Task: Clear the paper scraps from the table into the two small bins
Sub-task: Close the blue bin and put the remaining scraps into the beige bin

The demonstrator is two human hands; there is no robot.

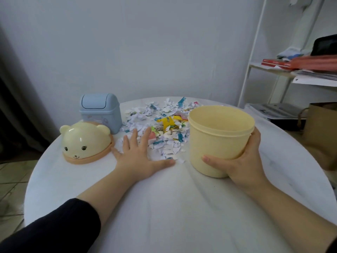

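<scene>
Left hand (138,156) lies flat on round white table (164,207), fingers spread wide and straight, fingertips touching near edge of paper scraps (160,128). Scraps, white and coloured, in loose heap at table middle, between blue bin (100,112) and yellow bin (219,139). Right hand (240,161) grips yellow bin from its right side, thumb on front wall, fingers curled behind. Yellow bin open, tilted toward scraps. Bear-face lid (85,141) rests on table, just in front of blue bin.
</scene>
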